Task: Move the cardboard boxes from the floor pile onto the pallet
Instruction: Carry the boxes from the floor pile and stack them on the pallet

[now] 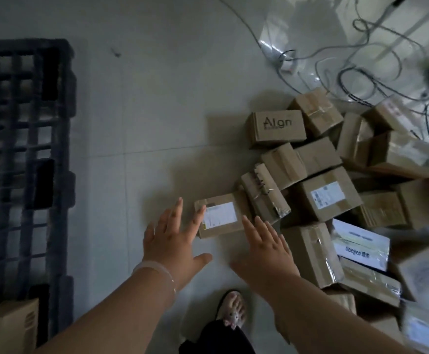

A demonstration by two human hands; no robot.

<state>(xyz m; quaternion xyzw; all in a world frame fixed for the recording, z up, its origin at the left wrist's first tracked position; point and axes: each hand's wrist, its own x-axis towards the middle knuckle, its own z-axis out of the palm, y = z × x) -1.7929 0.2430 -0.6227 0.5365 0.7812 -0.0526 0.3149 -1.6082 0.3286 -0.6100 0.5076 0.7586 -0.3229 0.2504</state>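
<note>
The left hand (pixel 172 241) and right hand (pixel 264 249) are reaching forward, fingers spread and holding nothing, flanking a small labelled box (pixel 221 218) at their twelve o'clock; the floor pile (pixel 328 198) is sprawling toward two o'clock, the pallet (pixel 65 111) lying at nine; the pick-up is seemingly beginning; next, both palms need closing on its sides.

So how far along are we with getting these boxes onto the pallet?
Barely started. Done: only one cardboard box shows at the near end of the black pallet. In hand: the left hand and right hand, both open, reach to either side of the flat labelled box, not yet gripping it. Left: nearly the whole floor pile, the Algn box included.
</note>
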